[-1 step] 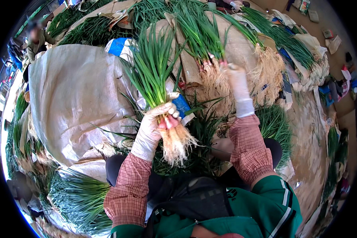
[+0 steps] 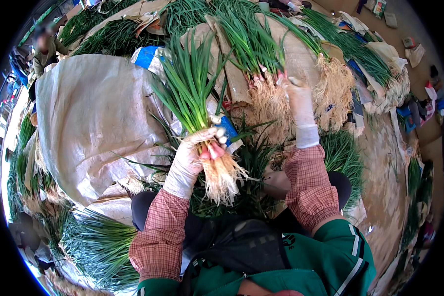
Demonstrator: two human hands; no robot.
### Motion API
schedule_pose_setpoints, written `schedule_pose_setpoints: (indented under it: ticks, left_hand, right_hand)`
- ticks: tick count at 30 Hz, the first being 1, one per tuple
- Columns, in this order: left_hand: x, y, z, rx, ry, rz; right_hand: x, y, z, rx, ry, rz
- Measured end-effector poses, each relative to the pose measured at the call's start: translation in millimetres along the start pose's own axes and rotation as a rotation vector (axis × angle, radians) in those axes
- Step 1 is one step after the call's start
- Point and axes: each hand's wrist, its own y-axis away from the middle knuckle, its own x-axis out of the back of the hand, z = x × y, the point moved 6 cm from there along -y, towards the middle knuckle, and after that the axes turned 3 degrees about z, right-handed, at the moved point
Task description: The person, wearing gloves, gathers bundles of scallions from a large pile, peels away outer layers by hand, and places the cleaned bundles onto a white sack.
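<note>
My left hand (image 2: 197, 150), in a whitish glove, is shut on a bunch of green onions (image 2: 190, 89) just above the pink bulbs. The leaves stand up and away from me, and the pale roots (image 2: 222, 177) hang below my fist. My right hand (image 2: 298, 101), also gloved, reaches out flat onto a pile of green onions (image 2: 251, 44) lying ahead. Its fingertips touch the pile's pink bulbs where the tangled roots (image 2: 269, 106) begin, and nothing is gripped in it.
A large beige sack cloth (image 2: 93, 113) covers the ground at left. More green onion heaps lie at lower left (image 2: 98, 246), right (image 2: 343, 158) and upper right (image 2: 365, 54). A blue object (image 2: 229, 129) sits behind my left hand. Another person (image 2: 47, 44) crouches at far upper left.
</note>
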Motion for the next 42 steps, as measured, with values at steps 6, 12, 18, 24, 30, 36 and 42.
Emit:
schedule_pose_setpoints:
  ticks: [6,12,18,24,30,36,42]
  left_hand:
    - [-20,-9,-9,-0.030,-0.492,0.141]
    - [-7,1,-14,-0.039,-0.452,0.227]
    - [-5,2,-9,-0.052,-0.517,0.266]
    - [1,10,-2,-0.045,-0.482,0.282]
    - [-11,16,-3,-0.079,-0.507,0.279]
    - [-8,24,8,-0.106,-0.477,0.335]
    - [-15,28,15,-0.126,-0.502,0.263]
  right_hand:
    - [-61,106,-4,0.572,0.578,-0.246]
    - [-61,128,-38,0.540,0.365,-0.506]
    - [-80,92,-20,0.428,0.368,-0.313]
    - [-82,161,-27,0.718,0.268,-0.493]
    - [-93,73,-31,0.190,0.341,-0.265]
    - [-112,125,6,0.460,0.380,-0.297]
    - [-55,77,83,0.750,0.942,-0.471]
